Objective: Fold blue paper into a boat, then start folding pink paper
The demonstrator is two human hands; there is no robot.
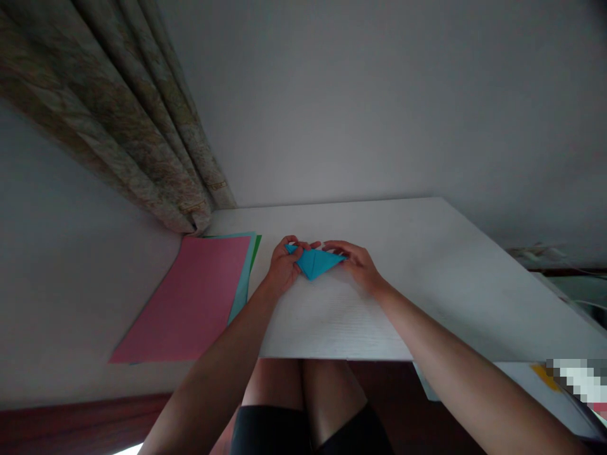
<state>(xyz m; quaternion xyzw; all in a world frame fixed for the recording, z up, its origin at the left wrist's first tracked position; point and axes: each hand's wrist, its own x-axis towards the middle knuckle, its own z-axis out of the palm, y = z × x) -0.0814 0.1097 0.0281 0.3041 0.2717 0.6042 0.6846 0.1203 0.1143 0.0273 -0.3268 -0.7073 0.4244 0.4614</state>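
- So there's a white, wood-grained counter [403,253] up against a plain wall.
- Floral beige fabric curtain [142,114] hanging in folds at the back left corner.
- Big pink paper sheet [190,297] at the counter's left end, with light blue [241,291] and green paper [256,246] peeking out from under it.
- Left hand [283,265] is pinching the left part of the folded paper, thumb on top.
- Right hand [359,262] has curved fingers at the right tip; can't tell if it's really gripping.
- Bright blue, roughly triangular folded paper [318,260] sits between both hands above the counter's middle, point towards the person.
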